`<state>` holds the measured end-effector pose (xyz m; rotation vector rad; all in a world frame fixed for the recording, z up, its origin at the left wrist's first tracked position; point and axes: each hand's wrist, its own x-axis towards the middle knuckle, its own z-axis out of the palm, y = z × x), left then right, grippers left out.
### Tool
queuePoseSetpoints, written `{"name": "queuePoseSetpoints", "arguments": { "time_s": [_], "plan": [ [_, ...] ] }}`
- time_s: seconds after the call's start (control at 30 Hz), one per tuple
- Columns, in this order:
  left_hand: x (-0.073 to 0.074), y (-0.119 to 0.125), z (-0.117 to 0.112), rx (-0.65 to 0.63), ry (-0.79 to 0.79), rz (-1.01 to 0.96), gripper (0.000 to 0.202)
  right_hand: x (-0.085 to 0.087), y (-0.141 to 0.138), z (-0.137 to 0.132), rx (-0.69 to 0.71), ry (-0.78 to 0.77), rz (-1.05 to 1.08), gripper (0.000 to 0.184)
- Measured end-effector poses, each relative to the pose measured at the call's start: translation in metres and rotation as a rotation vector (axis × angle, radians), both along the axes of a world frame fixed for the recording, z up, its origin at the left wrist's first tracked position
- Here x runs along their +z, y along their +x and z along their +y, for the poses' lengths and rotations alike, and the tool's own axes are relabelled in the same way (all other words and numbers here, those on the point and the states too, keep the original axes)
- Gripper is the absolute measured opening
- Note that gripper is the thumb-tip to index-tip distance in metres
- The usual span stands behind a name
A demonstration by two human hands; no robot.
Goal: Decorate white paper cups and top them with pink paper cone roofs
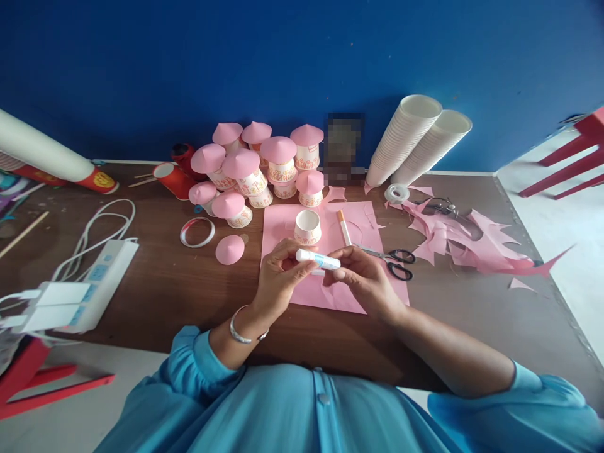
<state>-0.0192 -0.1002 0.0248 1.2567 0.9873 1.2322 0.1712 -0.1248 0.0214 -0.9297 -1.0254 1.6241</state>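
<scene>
A white glue stick point(319, 258) lies sideways between my two hands, above a sheet of pink paper point(349, 301). My left hand point(278, 277) pinches one end, and my right hand point(365, 281) grips the other. Just beyond them, a short white paper cup point(307, 228) with an orange-red printed pattern stands on the sheet, its open side up. A white-and-orange marker or pen point(343, 228) and scissors point(396, 261) with black handles lie to the right of it. To the left, a pink paper cone point(229, 250) rests on the table.
Several cone-topped cups point(278, 151) stand at the back. Tall stacks of white cups point(406, 135) lean on the blue wall, with pink paper scraps point(448, 236) at right. A power strip point(101, 283) with cables lies left, near a tape ring point(197, 243).
</scene>
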Motion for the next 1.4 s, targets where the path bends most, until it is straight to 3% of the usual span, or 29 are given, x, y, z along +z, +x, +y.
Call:
{"name": "queuePoseSetpoints", "arguments": {
  "time_s": [0.1, 0.3, 0.4, 0.6, 0.9, 1.17, 1.4],
  "plan": [
    [0.001, 0.0, 0.0, -0.017, 0.015, 0.003, 0.026, -0.002, 0.0, 0.0, 0.107, -0.082, 0.094, 0.037],
    [-0.004, 0.002, -0.003, 0.004, 0.003, -0.007, 0.022, -0.004, -0.004, -0.002, -0.129, 0.018, 0.006, 0.029],
    [-0.004, 0.002, -0.003, 0.008, 0.008, -0.013, 0.02, -0.002, -0.003, -0.002, -0.173, 0.067, -0.049, 0.028],
    [0.0, -0.003, -0.001, -0.053, 0.044, 0.012, 0.023, -0.002, 0.003, 0.002, 0.073, -0.074, 0.118, 0.034],
    [-0.002, -0.001, -0.002, 0.007, 0.134, 0.039, 0.019, -0.008, -0.001, 0.001, -0.178, 0.017, 0.053, 0.021],
    [0.0, -0.004, 0.0, -0.139, 0.119, 0.013, 0.019, -0.007, 0.007, 0.004, 0.181, -0.102, 0.164, 0.036],
    [-0.003, -0.004, -0.002, -0.105, 0.102, 0.018, 0.023, -0.005, 0.004, 0.006, 0.068, -0.045, 0.151, 0.029]
  ]
}}
